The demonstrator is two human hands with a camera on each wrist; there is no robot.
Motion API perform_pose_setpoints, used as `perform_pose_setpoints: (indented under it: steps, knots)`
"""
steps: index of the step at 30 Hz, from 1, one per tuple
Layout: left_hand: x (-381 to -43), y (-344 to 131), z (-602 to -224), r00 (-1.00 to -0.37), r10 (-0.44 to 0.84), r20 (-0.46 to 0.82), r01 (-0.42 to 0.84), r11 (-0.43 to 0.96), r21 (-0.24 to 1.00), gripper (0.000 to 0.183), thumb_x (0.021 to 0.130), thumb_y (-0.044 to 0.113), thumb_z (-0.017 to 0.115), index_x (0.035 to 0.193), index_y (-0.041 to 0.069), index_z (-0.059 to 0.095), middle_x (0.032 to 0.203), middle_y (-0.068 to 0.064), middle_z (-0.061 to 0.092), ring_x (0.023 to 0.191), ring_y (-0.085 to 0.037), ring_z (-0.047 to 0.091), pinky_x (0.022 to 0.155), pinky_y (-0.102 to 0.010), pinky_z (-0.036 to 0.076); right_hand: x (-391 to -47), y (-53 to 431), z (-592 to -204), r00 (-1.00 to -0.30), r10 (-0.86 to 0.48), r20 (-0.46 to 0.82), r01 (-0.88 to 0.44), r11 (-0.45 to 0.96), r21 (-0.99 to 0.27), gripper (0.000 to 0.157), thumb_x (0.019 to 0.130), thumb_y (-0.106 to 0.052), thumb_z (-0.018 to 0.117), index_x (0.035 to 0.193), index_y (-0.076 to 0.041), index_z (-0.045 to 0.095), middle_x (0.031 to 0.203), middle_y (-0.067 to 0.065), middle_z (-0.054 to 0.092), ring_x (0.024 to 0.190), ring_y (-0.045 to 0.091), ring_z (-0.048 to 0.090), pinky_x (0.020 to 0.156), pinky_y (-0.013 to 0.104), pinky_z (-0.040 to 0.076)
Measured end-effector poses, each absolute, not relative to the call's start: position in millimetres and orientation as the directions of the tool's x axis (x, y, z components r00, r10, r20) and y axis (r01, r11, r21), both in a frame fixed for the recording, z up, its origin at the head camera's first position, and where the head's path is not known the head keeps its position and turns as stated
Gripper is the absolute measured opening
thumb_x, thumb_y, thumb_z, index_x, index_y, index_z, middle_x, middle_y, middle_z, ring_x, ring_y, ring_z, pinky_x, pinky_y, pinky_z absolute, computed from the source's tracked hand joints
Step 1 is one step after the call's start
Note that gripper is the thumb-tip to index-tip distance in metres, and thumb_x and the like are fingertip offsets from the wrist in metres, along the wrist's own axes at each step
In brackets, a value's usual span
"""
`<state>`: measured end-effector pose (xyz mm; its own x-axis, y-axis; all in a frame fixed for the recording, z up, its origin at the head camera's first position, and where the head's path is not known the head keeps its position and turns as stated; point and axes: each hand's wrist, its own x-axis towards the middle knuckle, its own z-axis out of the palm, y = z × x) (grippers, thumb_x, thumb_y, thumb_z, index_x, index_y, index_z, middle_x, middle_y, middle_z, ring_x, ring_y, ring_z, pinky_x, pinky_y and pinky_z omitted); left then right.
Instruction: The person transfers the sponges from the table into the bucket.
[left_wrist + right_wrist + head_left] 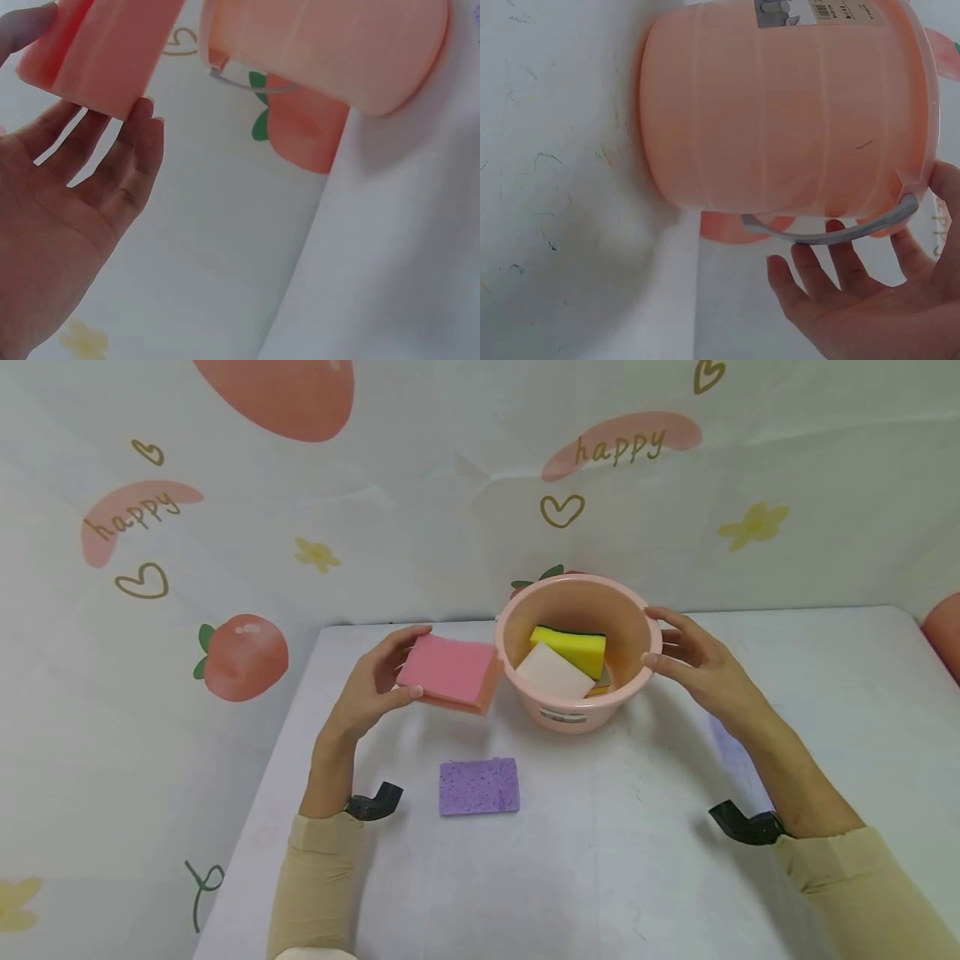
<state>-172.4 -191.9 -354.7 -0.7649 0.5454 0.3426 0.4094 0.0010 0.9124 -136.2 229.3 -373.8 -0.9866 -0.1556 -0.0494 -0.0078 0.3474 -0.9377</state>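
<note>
My left hand (369, 681) pinches a pink sponge (450, 670) by its left end, thumb at the front and fingers behind. In the left wrist view the sponge (124, 56) shows a salmon body with a redder layer. The sponge's right end reaches the rim of a peach plastic bucket (562, 714). My right hand (693, 660) holds the bucket's right side, thumb and forefinger at the rim. Its other fingers lie by the grey handle (832, 238). Inside the bucket are a yellow sponge (573, 652) with a dark green layer and a white block (553, 672).
A purple speckled sponge (478, 787) lies flat on the white table (585, 877), in front of the bucket. Behind the table hangs a white cloth (420, 527) printed with fruit, hearts and flowers. A dark strap piece (746, 825) sits on each wrist.
</note>
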Motion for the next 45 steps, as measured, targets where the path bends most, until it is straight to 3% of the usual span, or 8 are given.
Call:
perform_pose_setpoints:
  steps: [11, 19, 29, 45]
  knots:
    - [-172.5, -180.4, -333.0, -0.741, 0.564, 0.363, 0.439, -0.002, 0.899, 0.066, 0.077, -0.001, 0.065, 0.136, -0.005, 0.035, 0.131, -0.02, 0.042, 0.116, -0.031, 0.042, 0.094, -0.035, 0.039, -137.8, 230.0, -373.4, -0.984, -0.175, -0.029, -0.034, 0.343, -0.939, 0.057, 0.089, -0.032, 0.058, 0.139, -0.039, 0.032, 0.137, 0.005, 0.04, 0.123, 0.026, 0.039, 0.096, 0.058, 0.033]
    - [-165.4, -165.9, -312.2, -0.764, 0.549, 0.337, 0.446, 0.074, 0.892, 0.06, 0.076, -0.005, 0.064, 0.131, -0.008, 0.039, 0.128, -0.019, 0.046, 0.11, -0.03, 0.047, 0.089, -0.033, 0.043, -137.3, 231.1, -374.5, -0.985, -0.169, -0.035, -0.028, 0.353, -0.935, 0.057, 0.089, -0.031, 0.058, 0.139, -0.039, 0.032, 0.137, 0.004, 0.039, 0.123, 0.026, 0.038, 0.096, 0.058, 0.033]
    - [-165.9, -153.6, -308.0, -0.767, 0.539, 0.349, 0.491, 0.143, 0.859, 0.063, 0.075, -0.005, 0.064, 0.132, -0.007, 0.038, 0.128, -0.019, 0.046, 0.11, -0.031, 0.047, 0.087, -0.043, 0.043, -138.1, 230.3, -376.3, -0.985, -0.172, -0.02, -0.045, 0.366, -0.93, 0.058, 0.089, -0.03, 0.058, 0.14, -0.038, 0.031, 0.137, 0.006, 0.039, 0.124, 0.028, 0.038, 0.095, 0.057, 0.034]
    - [-173.2, -128.5, -305.3, -0.75, 0.54, 0.382, 0.516, 0.116, 0.849, 0.06, 0.076, -0.007, 0.066, 0.13, -0.007, 0.041, 0.128, -0.018, 0.048, 0.113, -0.029, 0.049, 0.091, -0.046, 0.043, -137.5, 230.3, -379.2, -0.986, -0.163, -0.022, -0.041, 0.37, -0.928, 0.059, 0.089, -0.031, 0.059, 0.14, -0.039, 0.03, 0.137, 0.007, 0.04, 0.123, 0.028, 0.038, 0.095, 0.06, 0.033]
